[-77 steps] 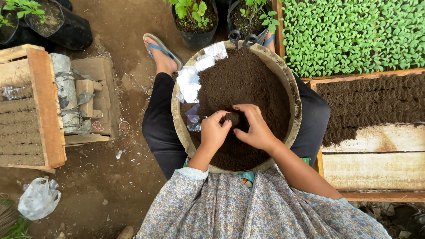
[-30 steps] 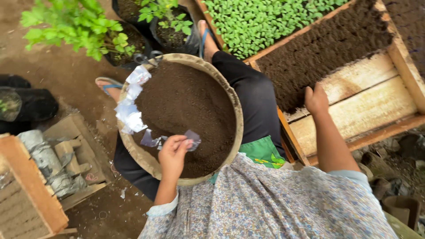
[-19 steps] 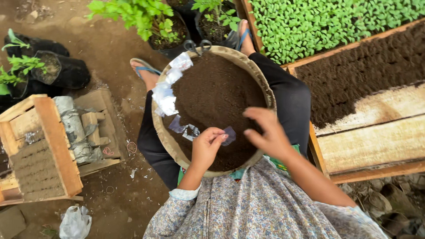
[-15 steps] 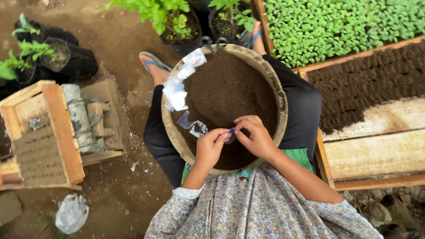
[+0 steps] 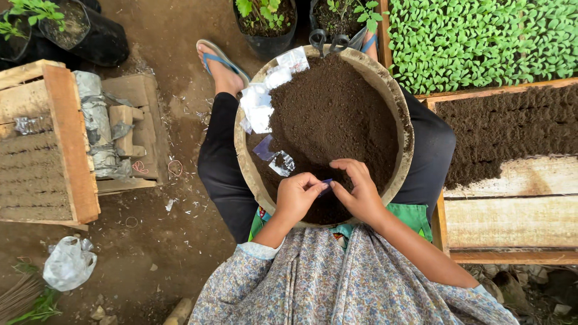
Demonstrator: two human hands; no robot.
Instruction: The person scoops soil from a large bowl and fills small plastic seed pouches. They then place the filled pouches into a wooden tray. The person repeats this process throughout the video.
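A round woven basket [image 5: 402,108] full of dark soil [image 5: 337,114] rests on my lap. Over its near part my left hand [image 5: 297,197] and my right hand [image 5: 359,191] meet, both pinching a small clear plastic bag [image 5: 325,183] between the fingertips. Several more small clear bags [image 5: 264,102] lie in a loose pile on the soil at the basket's left rim, and one crumpled one [image 5: 277,159] lies nearer my left hand.
A wooden tray [image 5: 512,198] at the right holds rows of filled soil bags, with green seedlings [image 5: 481,36] behind it. At the left stand a wooden crate [image 5: 66,132] and a roll of plastic [image 5: 99,132]. Black potted plants [image 5: 265,24] stand ahead. A white bag [image 5: 69,262] lies on the dirt.
My right hand has come back from the wooden tray to the basket and joined my left hand on the small bag. My view has swung back over the basket.
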